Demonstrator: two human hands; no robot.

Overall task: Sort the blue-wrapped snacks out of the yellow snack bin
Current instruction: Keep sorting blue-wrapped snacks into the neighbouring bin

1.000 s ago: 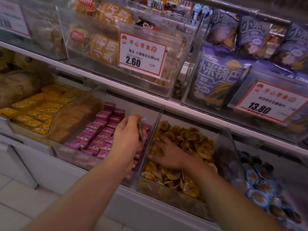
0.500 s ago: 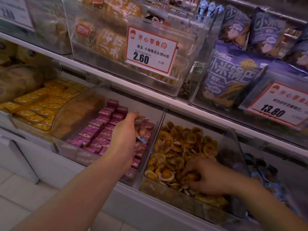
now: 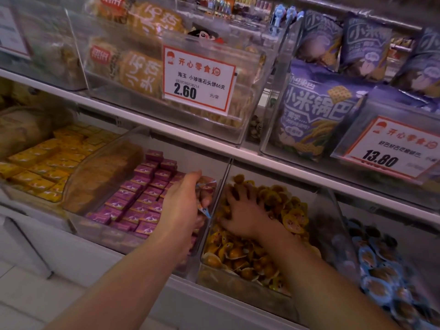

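Observation:
A clear bin (image 3: 240, 285) on the lower shelf is full of yellow-wrapped snacks (image 3: 240, 258). My right hand (image 3: 245, 213) lies palm down on them near the bin's back left, its spread fingers pressed into the pile. My left hand (image 3: 183, 206) hovers over the divider between this bin and the purple one and grips several blue-wrapped snacks (image 3: 206, 186); blue edges stick out past its fingers. To the right, another bin (image 3: 333, 210) holds a heap of blue-wrapped snacks (image 3: 378, 275).
Purple boxes (image 3: 140, 201) fill the bin on the left, with yellow boxes (image 3: 45, 167) further left. The upper shelf (image 3: 147, 126) overhangs with clear bins, a 2.60 price tag (image 3: 198, 78), a 13.80 tag (image 3: 392, 148) and purple bags (image 3: 314, 115).
My right hand has moved from the front of the yellow bin up to its back left and spread its fingers. My left hand stays put with the blue snacks.

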